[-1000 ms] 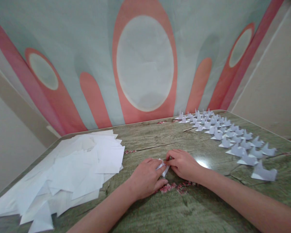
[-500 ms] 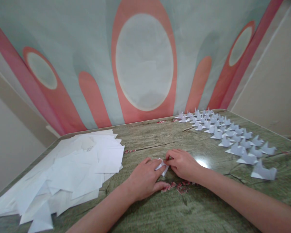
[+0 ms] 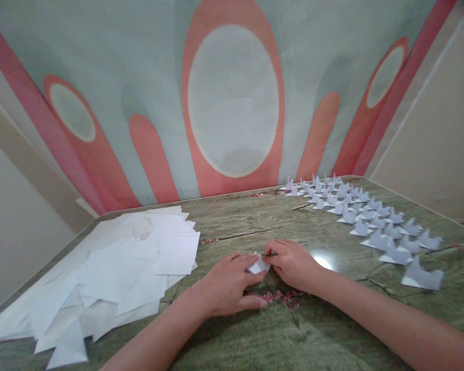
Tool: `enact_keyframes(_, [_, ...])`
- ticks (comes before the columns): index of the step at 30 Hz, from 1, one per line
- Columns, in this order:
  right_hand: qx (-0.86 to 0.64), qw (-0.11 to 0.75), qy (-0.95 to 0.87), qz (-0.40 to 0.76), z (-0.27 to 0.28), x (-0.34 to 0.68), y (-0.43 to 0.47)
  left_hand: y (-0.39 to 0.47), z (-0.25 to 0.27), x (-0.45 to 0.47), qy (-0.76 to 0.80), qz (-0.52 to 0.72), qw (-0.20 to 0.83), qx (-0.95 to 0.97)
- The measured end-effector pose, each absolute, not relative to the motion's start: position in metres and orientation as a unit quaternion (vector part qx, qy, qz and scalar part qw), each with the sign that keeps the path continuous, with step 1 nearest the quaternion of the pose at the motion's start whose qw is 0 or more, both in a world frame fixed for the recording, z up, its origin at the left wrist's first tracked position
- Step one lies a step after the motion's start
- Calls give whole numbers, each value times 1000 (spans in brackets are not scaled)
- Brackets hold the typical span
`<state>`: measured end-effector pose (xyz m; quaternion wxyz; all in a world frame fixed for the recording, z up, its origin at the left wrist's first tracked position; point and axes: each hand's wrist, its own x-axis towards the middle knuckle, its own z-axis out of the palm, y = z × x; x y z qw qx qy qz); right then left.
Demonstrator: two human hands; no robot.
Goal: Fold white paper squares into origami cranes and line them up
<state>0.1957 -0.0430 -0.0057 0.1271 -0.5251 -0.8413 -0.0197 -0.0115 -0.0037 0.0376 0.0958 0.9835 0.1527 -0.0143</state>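
On my head-camera feed, the left forearm (image 3: pixel 166 327) came in from the bottom edge and slanted up to the right across the table (image 3: pixel 232 219). The left hand (image 3: pixel 228 283) lay low and palm down, well unfurled, with its fingers reaching right onto a small folded white paper (image 3: pixel 257 265). Its thumb stood wide of the other fingers, the tip over the pink flower print (image 3: pixel 272 297) on the tabletop, so I read that hand as steadying the paper from above, with no grip around it.

The right forearm (image 3: pixel 382 312) entered from the lower right and sloped up to the left. I saw the right hand (image 3: pixel 294 265) turned inward, knuckles up, fingers bent, fingertips touching the paper's right end. Its thumb was drawn in beneath; I could not tell whether it pinched the edge or only pressed on it.

The folded paper was on the table between the two hands, partly covered by the left fingers. Well off to the left I had a spread of loose white sheets (image 3: pixel 127 263), overlapping. To the right, slanting rows of white paper figures (image 3: pixel 421 274) stood upright, the nearest one beyond the right forearm.
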Motion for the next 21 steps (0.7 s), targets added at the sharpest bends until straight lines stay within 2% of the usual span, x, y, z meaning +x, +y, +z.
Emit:
enact_keyframes(12, [-506, 41, -857, -89, -1, 190, -52, -3, 45, -20, 155, -63, 122, 978])
enact_keyframes(21, [-482, 37, -872, -79, 5, 184, -59, -3, 44, -19, 157, -46, 122, 979])
